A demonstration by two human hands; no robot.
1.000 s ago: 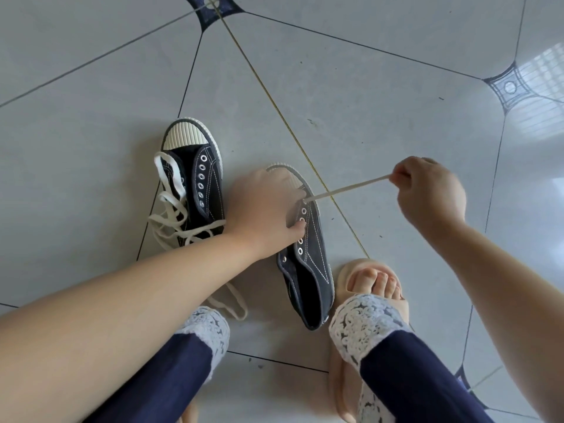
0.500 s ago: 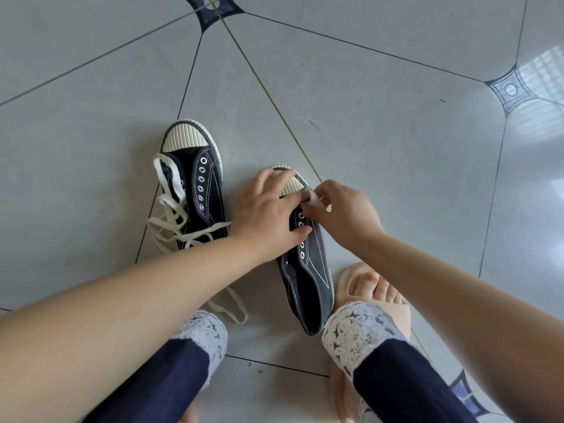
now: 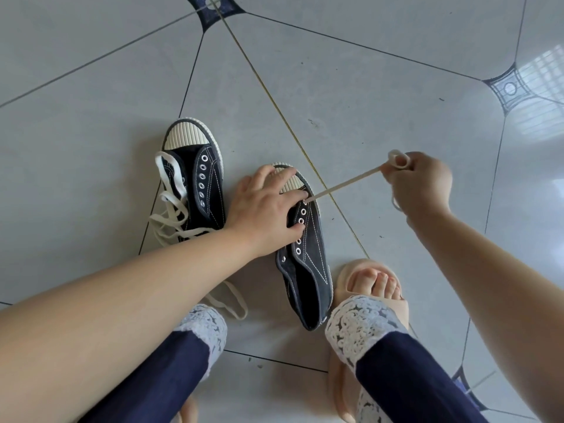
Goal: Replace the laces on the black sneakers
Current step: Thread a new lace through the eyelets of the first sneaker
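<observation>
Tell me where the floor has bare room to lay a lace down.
Bare floor lies beyond both toe caps, and right of the right hand, past the sandal. Left of the loose lace on the left sneaker is bare too. Crowded: between the sneakers, where the left hand presses the right sneaker, and under the taut lace.

Left hand (image 3: 265, 206): fingers spread and fairly straight, pressing on the toe end of the near sneaker (image 3: 311, 254), thumb by its eyelets.
Left arm: bare, reaching to the sneaker from the lower left.
Right hand (image 3: 422, 181): raised right of the sneaker's toe, fingers curled, pinching the lace (image 3: 345, 184).
Right arm: bare, bent at the wrist.
</observation>
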